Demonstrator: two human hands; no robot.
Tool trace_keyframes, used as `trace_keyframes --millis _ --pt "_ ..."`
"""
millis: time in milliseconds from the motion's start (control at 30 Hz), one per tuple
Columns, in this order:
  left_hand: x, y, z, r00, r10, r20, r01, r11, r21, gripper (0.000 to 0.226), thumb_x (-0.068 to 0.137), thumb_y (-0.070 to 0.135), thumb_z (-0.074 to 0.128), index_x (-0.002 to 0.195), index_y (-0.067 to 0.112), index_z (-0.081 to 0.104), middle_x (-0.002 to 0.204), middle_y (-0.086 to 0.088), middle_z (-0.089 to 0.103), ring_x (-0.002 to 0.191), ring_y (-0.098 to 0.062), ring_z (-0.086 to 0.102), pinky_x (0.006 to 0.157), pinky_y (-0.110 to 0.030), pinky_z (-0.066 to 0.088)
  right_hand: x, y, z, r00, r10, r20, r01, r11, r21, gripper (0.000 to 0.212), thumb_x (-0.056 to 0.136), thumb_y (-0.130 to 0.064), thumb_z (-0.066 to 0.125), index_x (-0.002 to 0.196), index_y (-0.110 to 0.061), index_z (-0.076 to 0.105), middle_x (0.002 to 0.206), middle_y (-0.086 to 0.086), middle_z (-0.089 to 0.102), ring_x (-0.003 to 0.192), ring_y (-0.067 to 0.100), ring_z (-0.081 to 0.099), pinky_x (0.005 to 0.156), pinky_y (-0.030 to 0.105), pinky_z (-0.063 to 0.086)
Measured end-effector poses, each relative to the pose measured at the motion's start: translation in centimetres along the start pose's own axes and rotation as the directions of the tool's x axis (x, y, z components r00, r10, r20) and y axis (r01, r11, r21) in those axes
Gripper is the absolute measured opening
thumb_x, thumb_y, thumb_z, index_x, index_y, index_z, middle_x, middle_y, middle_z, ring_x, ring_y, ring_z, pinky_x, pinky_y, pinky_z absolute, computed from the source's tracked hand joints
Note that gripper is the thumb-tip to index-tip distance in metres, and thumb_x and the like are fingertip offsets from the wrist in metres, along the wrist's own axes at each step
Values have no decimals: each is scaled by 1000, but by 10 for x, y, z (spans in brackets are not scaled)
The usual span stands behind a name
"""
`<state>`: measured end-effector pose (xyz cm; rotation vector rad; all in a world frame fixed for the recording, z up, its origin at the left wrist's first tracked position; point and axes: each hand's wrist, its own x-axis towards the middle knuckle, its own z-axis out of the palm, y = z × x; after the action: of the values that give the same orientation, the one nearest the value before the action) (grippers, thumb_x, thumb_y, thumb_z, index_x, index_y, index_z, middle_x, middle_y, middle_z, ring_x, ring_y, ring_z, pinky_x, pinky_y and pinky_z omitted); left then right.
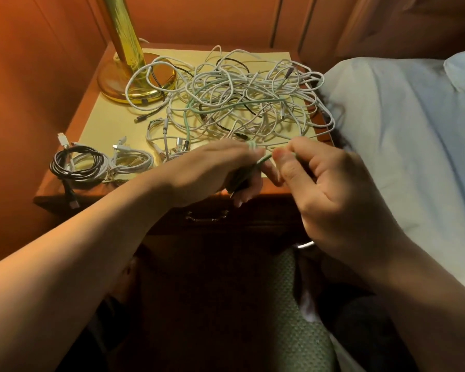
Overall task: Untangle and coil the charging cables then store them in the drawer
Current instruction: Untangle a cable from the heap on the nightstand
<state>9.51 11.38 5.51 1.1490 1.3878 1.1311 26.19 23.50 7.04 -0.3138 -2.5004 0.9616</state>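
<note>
A big tangle of white, black and pale green charging cables (239, 95) covers the nightstand top (97, 130). A pale green cable (262, 157) runs out of the tangle to the front edge. My left hand (215, 173) grips loops of this green cable, wound round its fingers. My right hand (330, 194) pinches the same cable just to the right, thumb against fingertips. At the front left lie a coiled black cable (70, 163) and coiled white cables (132, 162). The drawer (207, 214) below the top is shut; its metal handle shows.
A brass lamp (129, 63) stands at the back left of the nightstand, its base under some cable loops. A bed with a pale sheet (403, 130) borders the right side. Wooden wall panels rise behind. A green patterned cushion (298, 318) sits below my hands.
</note>
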Motion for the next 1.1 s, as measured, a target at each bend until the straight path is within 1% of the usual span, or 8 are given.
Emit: trace_keyframes --millis 133,267,367,500,700,867,967,1100 --pt "5 2 10 984 -23 175 59 977 -203 69 102 53 18 96 8 70 63 -12 40 54 -19 38 58 -33 38 6 5 -5 996 -41 -77 44 998 35 28 110 -29 50 82 -24 53 62 -17 57 59 4 57 52 14 35" --pt "7 3 20 977 -9 215 83 937 -339 58 104 41 25 88 1 64 50 3 32 45 -14 31 50 -29 31 13 24 1 998 58 -26 -53 985 167 33 106 -44 52 91 -16 62 65 2 59 60 20 60 56 41 49" --pt "7 2 22 985 -2 170 76 899 -431 51 106 35 27 80 6 60 49 4 28 42 -11 27 46 -26 28 17 33 4 979 179 95 -199 940 276 39 102 -61 51 95 -26 68 72 14 63 71 40 65 67 61 55" --pt "6 1 24 992 28 125 52 799 -599 43 108 31 29 92 6 61 54 6 34 47 -8 33 48 -22 34 19 40 21 928 277 250 -331 919 213 45 108 -51 43 95 -18 72 83 -8 73 85 12 69 86 50 52" --pt "9 4 17 983 4 -186 -157 559 -815 32 102 11 43 129 -4 54 74 4 53 67 -6 48 65 -20 50 9 19 28 827 331 455 -341 938 -63 43 110 -42 37 76 -22 55 66 -5 53 57 10 46 58 35 38" --pt "14 -4 -1 793 7 -609 -368 802 -470 24 109 8 39 114 -2 61 72 -1 62 66 -10 59 66 -23 54 2 -3 23 881 224 418 -304 943 136 45 108 -31 47 66 -19 53 56 -5 48 51 12 43 52 36 35" --pt "11 -4 -4 809 165 -564 -251 965 -78 20 109 6 42 111 0 61 75 -3 64 69 -16 60 66 -27 53 2 -6 18 928 159 337 -225 959 169 48 108 -28 49 61 -20 51 52 -4 46 50 12 42 49 34 33" --pt "7 -5 -2 918 111 -380 5 956 293 22 109 15 48 102 10 68 76 -7 66 70 -19 62 67 -32 53 3 0 10 976 111 186 -144 975 172 48 106 -27 53 58 -23 51 53 -7 48 50 7 43 48 32 33"
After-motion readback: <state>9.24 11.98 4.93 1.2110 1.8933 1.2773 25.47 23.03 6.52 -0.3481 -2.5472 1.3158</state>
